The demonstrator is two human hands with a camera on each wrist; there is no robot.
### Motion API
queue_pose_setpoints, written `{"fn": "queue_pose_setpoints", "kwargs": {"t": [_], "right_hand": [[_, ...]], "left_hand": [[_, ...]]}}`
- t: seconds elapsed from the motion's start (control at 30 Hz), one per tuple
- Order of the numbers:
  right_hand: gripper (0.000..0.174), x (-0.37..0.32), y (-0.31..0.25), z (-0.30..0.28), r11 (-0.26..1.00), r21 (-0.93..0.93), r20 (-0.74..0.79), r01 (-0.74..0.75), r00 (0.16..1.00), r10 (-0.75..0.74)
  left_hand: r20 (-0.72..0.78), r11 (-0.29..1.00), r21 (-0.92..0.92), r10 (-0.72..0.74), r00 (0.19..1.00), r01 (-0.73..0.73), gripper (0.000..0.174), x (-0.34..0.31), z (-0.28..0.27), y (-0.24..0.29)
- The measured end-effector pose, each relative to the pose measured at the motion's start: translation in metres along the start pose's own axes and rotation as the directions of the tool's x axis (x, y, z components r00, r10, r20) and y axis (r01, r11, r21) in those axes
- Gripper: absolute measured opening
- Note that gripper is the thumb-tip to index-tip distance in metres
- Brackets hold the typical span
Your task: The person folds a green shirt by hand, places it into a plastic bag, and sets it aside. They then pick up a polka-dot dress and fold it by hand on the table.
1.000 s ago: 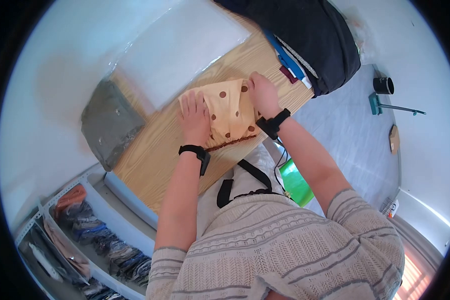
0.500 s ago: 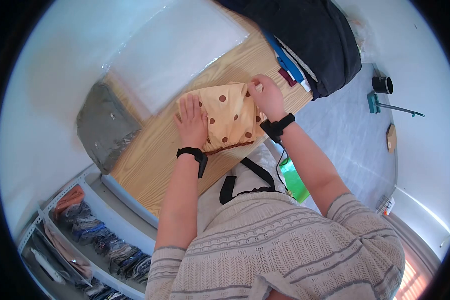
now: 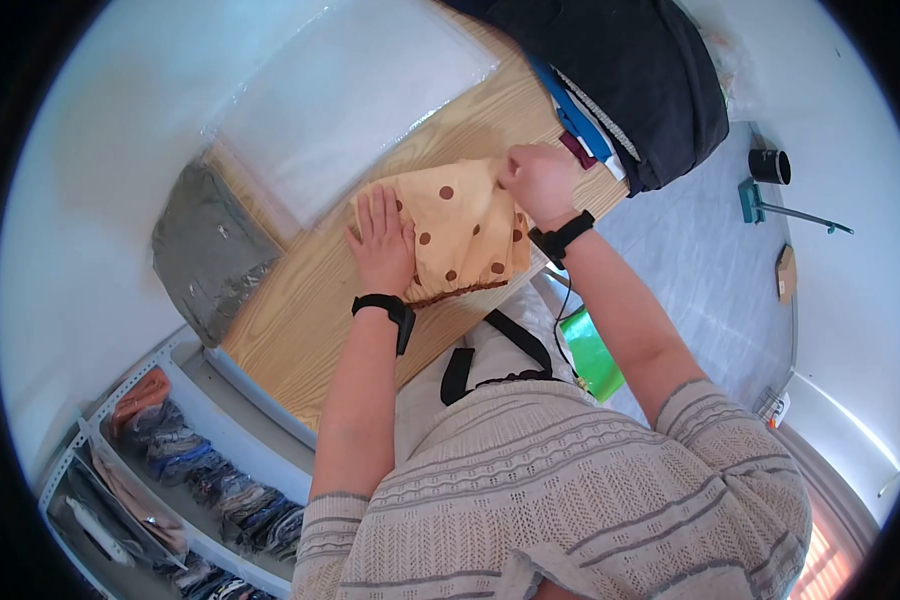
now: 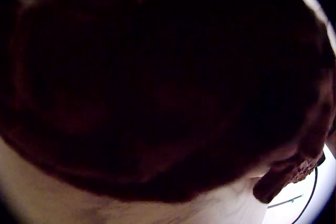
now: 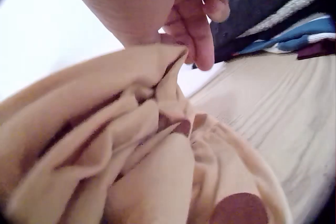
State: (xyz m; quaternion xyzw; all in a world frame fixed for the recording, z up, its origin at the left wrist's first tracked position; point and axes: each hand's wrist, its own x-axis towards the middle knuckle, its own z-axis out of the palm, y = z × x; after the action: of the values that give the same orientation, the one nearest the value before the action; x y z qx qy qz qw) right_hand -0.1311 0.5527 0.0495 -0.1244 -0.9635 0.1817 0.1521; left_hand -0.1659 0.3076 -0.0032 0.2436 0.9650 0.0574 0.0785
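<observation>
A folded peach cloth (image 3: 457,230) with brown dots and a brown ruffled edge lies on the wooden table. Flat on its left side, my left hand (image 3: 381,245) presses it with straight fingers. At the upper right corner, my right hand (image 3: 543,183) pinches the cloth. The right wrist view shows the fabric (image 5: 157,174) drawn up in folds to a peak at the fingers (image 5: 202,48); the thumb tip is hidden there. A dark shape fills most of the left wrist view, with the brown ruffle (image 4: 286,179) at its lower right.
Clear plastic sheets (image 3: 355,100) lie behind the cloth. A grey bagged garment (image 3: 210,255) sits at the table's left edge. Dark clothing (image 3: 620,80) is piled at the back right above blue fabric (image 3: 570,108). Bins of packed clothes (image 3: 210,465) stand lower left.
My right hand has drawn slightly to the right, its fingers at the cloth's corner. The left hand first shifted a little and now stays flat. The cloth's right side has shifted slightly.
</observation>
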Motion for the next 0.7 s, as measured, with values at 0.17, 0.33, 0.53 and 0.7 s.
{"fn": "queue_pose_setpoints", "kwargs": {"t": [0.17, 0.33, 0.53, 0.7], "right_hand": [[0.018, -0.006, 0.011, -0.012, 0.906, 0.289, 0.095, -0.309, 0.951, 0.294], [0.026, 0.011, 0.001, -0.025, 0.908, 0.180, 0.364, -0.378, 0.883, 0.295], [0.031, -0.010, 0.020, 0.006, 0.899, 0.203, 0.325, -0.388, 0.893, 0.312], [0.035, -0.056, -0.033, -0.038, 0.907, 0.001, 0.292, -0.422, 0.867, 0.404]], "left_hand": [[0.008, 1.000, -0.005, -0.020, 1.000, 0.020, 0.059, -0.002, 0.001, 0.001], [0.006, 1.000, -0.003, -0.022, 1.000, 0.022, 0.059, 0.001, 0.001, 0.001], [-0.008, 1.000, -0.023, -0.003, 1.000, 0.003, 0.058, 0.001, -0.001, 0.001], [0.005, 0.999, -0.047, -0.014, 1.000, 0.014, 0.058, -0.001, -0.002, 0.000]]}}
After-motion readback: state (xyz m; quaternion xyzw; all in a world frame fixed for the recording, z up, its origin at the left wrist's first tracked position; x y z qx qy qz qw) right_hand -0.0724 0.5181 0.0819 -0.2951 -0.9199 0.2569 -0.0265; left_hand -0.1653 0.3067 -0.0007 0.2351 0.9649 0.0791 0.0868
